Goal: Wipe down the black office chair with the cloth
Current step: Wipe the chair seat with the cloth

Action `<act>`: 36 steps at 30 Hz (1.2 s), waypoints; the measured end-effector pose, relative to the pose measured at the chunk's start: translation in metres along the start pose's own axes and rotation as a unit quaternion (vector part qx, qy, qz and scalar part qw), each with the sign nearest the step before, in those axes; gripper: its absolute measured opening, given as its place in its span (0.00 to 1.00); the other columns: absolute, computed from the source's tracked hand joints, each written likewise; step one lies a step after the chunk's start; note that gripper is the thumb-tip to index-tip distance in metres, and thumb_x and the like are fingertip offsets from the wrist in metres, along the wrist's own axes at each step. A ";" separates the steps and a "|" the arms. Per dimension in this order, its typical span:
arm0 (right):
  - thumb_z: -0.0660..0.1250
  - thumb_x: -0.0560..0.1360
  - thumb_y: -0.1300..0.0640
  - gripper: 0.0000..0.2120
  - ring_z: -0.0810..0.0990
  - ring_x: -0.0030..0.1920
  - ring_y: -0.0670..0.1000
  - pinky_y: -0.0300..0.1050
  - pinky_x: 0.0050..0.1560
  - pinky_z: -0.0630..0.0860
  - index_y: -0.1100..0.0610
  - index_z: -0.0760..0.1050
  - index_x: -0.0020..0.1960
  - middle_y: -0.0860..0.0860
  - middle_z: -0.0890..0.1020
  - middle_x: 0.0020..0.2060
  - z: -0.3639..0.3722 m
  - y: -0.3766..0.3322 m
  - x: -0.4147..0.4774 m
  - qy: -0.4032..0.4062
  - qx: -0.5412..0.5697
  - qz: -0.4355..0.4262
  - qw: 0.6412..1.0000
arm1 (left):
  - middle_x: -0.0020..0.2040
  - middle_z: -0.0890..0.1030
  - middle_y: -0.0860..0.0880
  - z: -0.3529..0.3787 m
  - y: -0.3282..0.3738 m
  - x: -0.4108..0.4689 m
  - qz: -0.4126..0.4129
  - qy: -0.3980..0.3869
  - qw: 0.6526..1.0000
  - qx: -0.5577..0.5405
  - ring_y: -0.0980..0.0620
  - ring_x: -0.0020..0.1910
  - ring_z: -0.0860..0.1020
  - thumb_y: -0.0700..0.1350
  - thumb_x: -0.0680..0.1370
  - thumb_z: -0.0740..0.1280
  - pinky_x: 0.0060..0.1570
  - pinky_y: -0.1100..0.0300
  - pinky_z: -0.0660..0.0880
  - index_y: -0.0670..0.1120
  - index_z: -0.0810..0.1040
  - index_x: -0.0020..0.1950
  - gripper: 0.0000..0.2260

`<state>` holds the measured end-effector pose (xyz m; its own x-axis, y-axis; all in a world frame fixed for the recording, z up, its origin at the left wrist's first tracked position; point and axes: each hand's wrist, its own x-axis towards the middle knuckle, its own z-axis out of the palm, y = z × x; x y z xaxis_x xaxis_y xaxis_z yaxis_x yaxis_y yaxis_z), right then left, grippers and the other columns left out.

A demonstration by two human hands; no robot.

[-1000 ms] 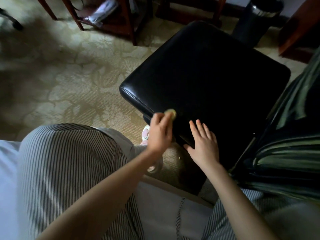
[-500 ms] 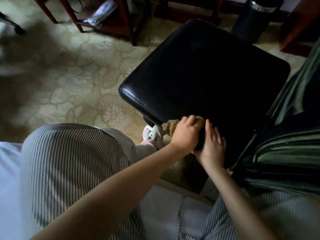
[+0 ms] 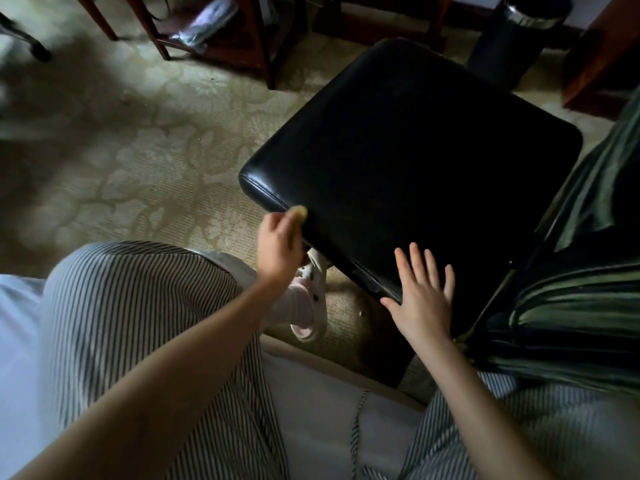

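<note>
The black office chair (image 3: 408,161) stands on the patterned carpet (image 3: 138,161) directly ahead of the seated person, its padded seat at centre-right of the view. The cloth (image 3: 298,212), a small yellowish wad, sits against the seat's near edge seam, close to the left corner. The left hand (image 3: 278,252) has its fingers curled round the cloth and presses it to that edge. The right hand (image 3: 424,299) lies flat on the near part of the seat, fingers straight and spread, apparently steadying it. Step in hand: wiping the near edge. Probable next move: draw the cloth along the seam under even pressure, then onto the top surface.
</note>
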<state>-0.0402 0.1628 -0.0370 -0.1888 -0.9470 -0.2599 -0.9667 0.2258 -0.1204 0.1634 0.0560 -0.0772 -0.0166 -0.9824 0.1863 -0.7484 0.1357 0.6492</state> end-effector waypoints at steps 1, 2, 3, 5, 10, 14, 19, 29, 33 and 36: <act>0.65 0.76 0.45 0.40 0.44 0.77 0.52 0.54 0.73 0.39 0.51 0.44 0.77 0.50 0.46 0.77 -0.001 -0.001 0.001 -0.011 -0.017 -0.012 1.000 | 0.54 0.73 0.41 -0.006 -0.004 0.005 -0.110 0.041 0.993 -0.033 0.47 0.51 0.72 0.40 0.79 0.62 0.56 0.56 0.71 0.41 0.76 0.62 0.13; 0.64 0.76 0.46 0.40 0.43 0.76 0.52 0.53 0.73 0.41 0.50 0.42 0.77 0.50 0.45 0.77 -0.002 -0.002 0.002 -0.025 -0.023 -0.021 0.999 | 0.57 0.72 0.42 -0.012 -0.011 0.010 -0.225 0.073 0.970 -0.062 0.47 0.55 0.71 0.41 0.80 0.61 0.59 0.61 0.67 0.42 0.75 0.64 0.14; 0.64 0.77 0.47 0.39 0.43 0.76 0.51 0.52 0.74 0.43 0.50 0.41 0.77 0.49 0.44 0.77 -0.003 -0.002 0.003 -0.038 -0.018 -0.023 0.999 | 0.60 0.70 0.43 -0.016 -0.019 0.015 -0.307 0.092 0.944 -0.085 0.48 0.58 0.71 0.42 0.80 0.60 0.58 0.66 0.63 0.42 0.73 0.66 0.15; 0.65 0.76 0.48 0.40 0.43 0.76 0.51 0.51 0.74 0.46 0.49 0.42 0.77 0.48 0.45 0.77 -0.004 -0.002 0.005 -0.046 -0.001 -0.018 0.999 | 0.62 0.69 0.45 -0.017 -0.028 0.021 -0.345 0.104 0.924 -0.125 0.50 0.60 0.70 0.42 0.81 0.58 0.56 0.70 0.61 0.43 0.71 0.68 0.16; 0.66 0.76 0.48 0.39 0.46 0.76 0.51 0.50 0.73 0.49 0.50 0.44 0.77 0.48 0.49 0.77 -0.007 -0.005 0.008 -0.048 -0.016 -0.017 0.999 | 0.57 0.70 0.52 0.005 -0.025 0.034 -0.294 0.109 0.919 -0.238 0.53 0.57 0.73 0.45 0.80 0.60 0.63 0.55 0.70 0.47 0.73 0.66 0.15; 0.67 0.75 0.50 0.40 0.48 0.76 0.53 0.52 0.73 0.51 0.50 0.47 0.77 0.49 0.52 0.77 -0.005 -0.011 0.010 -0.041 -0.015 -0.008 0.999 | 0.62 0.73 0.45 0.022 -0.033 0.036 -0.294 0.108 0.910 -0.273 0.45 0.61 0.73 0.50 0.79 0.58 0.64 0.44 0.70 0.48 0.71 0.66 0.17; 0.71 0.72 0.53 0.40 0.54 0.75 0.56 0.55 0.71 0.54 0.53 0.53 0.77 0.51 0.58 0.76 0.001 -0.021 0.014 -0.019 -0.011 0.003 1.000 | 0.62 0.72 0.46 0.039 -0.003 0.017 -0.305 0.100 0.894 -0.313 0.50 0.62 0.71 0.42 0.81 0.56 0.67 0.51 0.67 0.44 0.67 0.68 0.15; 0.79 0.62 0.57 0.41 0.67 0.70 0.60 0.60 0.64 0.66 0.57 0.67 0.71 0.55 0.70 0.69 0.018 -0.029 0.017 0.041 0.012 0.006 0.999 | 0.55 0.73 0.42 0.066 0.046 -0.059 -0.214 0.059 0.936 -0.273 0.55 0.54 0.68 0.39 0.79 0.58 0.61 0.61 0.65 0.36 0.72 0.60 0.11; 0.77 0.66 0.55 0.41 0.63 0.72 0.58 0.58 0.67 0.63 0.56 0.63 0.74 0.54 0.67 0.72 0.017 -0.024 0.015 0.035 0.015 -0.009 0.999 | 0.59 0.66 0.46 0.050 0.032 -0.006 -0.240 0.107 0.924 -0.278 0.54 0.58 0.67 0.37 0.80 0.58 0.61 0.71 0.60 0.39 0.70 0.65 0.13; 0.74 0.69 0.53 0.40 0.58 0.74 0.56 0.55 0.70 0.58 0.54 0.58 0.75 0.52 0.62 0.74 0.014 -0.022 0.016 0.017 0.024 -0.014 0.999 | 0.60 0.66 0.44 0.036 0.000 0.043 -0.283 0.116 0.911 -0.276 0.51 0.57 0.68 0.39 0.81 0.57 0.66 0.57 0.64 0.41 0.68 0.65 0.13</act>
<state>-0.0197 0.1455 -0.0518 -0.1693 -0.9600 -0.2229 -0.9625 0.2097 -0.1722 0.1392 0.0096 -0.0957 0.4566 -0.8705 -0.1837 -0.1461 -0.2770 0.9497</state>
